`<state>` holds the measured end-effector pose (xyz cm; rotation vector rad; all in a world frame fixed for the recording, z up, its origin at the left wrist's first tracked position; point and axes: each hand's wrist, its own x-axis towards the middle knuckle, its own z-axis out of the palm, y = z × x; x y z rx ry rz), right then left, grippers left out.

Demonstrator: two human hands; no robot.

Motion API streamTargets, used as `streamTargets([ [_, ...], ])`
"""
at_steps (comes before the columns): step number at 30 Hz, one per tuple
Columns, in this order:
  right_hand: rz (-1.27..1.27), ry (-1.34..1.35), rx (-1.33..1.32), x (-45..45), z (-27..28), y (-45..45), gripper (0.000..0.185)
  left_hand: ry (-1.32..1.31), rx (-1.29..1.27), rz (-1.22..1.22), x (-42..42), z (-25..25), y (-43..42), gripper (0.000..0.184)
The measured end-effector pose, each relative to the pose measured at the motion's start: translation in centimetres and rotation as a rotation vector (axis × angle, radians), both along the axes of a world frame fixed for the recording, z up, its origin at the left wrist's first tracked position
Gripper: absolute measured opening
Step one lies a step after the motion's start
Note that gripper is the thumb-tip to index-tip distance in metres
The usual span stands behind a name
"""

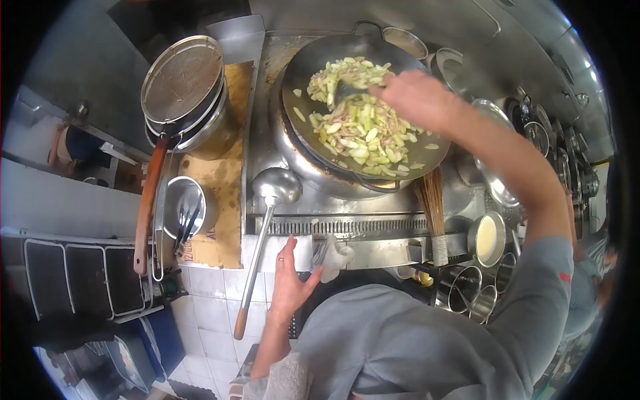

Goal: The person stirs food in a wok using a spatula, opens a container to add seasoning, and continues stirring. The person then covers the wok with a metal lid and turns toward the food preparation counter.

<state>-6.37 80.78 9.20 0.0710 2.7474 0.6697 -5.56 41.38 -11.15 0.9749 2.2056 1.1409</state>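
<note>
Above a large wok (303, 137) full of sliced pale green vegetable and thin meat strips (367, 130), my right hand (417, 100) is closed, slightly blurred. It grips a spatula (348, 90) whose dark blade sits among the food; the handle is mostly hidden by the hand. My left hand (288, 283) rests low at the stove's front edge, fingers apart and holding nothing. Just right of its thumb lies a crumpled white cloth (337, 259). A ladle (267, 207) leans across the edge left of that hand, its bowl on the steel top.
Left of the stove, strainers (183, 80) sit on a metal pot beside a steel container (190, 207) with utensils. A bamboo wok brush (433, 213) stands right of the wok. Further right are a bowl of pale yellow liquid (488, 239) and several pots. Another person's sleeve (587, 293) shows at far right.
</note>
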Motion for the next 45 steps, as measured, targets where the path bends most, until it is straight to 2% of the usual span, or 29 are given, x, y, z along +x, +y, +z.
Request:
streamTargets([
  [3, 0.020, 0.146, 0.030, 0.0, 2.8, -0.5, 0.044, -0.012, -0.009, 0.019, -0.1, -0.3, -1.3, 0.095],
  [7, -0.053, 0.279, -0.176, -3.0, -0.5, -2.4, 0.043, -0.044, 0.008, -0.020, -0.4, -0.6, -0.9, 0.093],
  [8, 0.020, 0.283, -0.161, -3.3, -2.5, -2.0, 0.043, -0.049, 0.034, -0.022, -0.5, -0.5, -0.5, 0.093],
  [11, -0.110, 0.058, -0.173, -0.3, -2.1, -1.6, 0.044, -0.060, 0.062, -0.003, -1.2, -0.2, -1.1, 0.092],
  [16, -0.021, 0.287, -0.157, -0.2, -0.5, -4.5, 0.048, -0.095, 0.029, -0.037, -1.0, -0.9, -1.4, 0.093],
  [20, 0.074, 0.123, -0.122, 2.6, -2.1, -5.5, 0.048, -0.102, 0.051, -0.084, -1.1, -0.5, -0.8, 0.093],
  [23, 0.085, 0.114, -0.074, 5.8, -0.4, -3.1, 0.049, -0.144, 0.038, -0.034, -1.2, -0.6, -1.4, 0.092],
  [24, -0.001, 0.085, -0.036, 5.6, 1.1, -3.5, 0.053, -0.150, 0.038, -0.029, -1.0, -0.8, -1.7, 0.092],
  [28, 0.034, 0.319, -0.048, 4.6, 0.3, -4.4, 0.056, -0.158, 0.032, -0.079, -1.0, -1.2, -1.7, 0.092],
  [31, 0.080, 0.310, -0.213, 4.9, -1.5, -6.2, 0.044, -0.145, 0.079, -0.117, -1.3, -0.8, -0.9, 0.092],
  [35, 0.201, 0.227, -0.134, 10.8, -3.3, -2.6, 0.048, -0.164, 0.110, -0.071, -2.0, -0.4, -1.2, 0.091],
  [39, 0.187, 0.283, 0.012, 14.2, -0.3, -0.6, 0.056, -0.194, 0.099, -0.049, -2.3, -1.0, -1.8, 0.080],
  [40, 0.145, 0.295, 0.028, 14.4, 0.6, -1.1, 0.057, -0.180, 0.154, -0.033, -2.4, -0.8, -1.6, 0.060],
  [43, 0.105, 0.428, 0.022, 14.7, 0.6, -1.8, 0.059, 0.067, 0.085, -0.151, -4.9, 0.3, 0.5, 0.042],
  [44, 0.077, 0.461, -0.012, 14.7, 0.1, -2.3, 0.058, 0.122, 0.150, -0.152, -5.5, 1.5, 1.6, 0.031],
  [45, 0.051, 0.494, -0.044, 14.6, -0.4, -2.8, 0.057, 0.151, 0.135, -0.139, -6.0, 2.7, 2.7, 0.029],
])
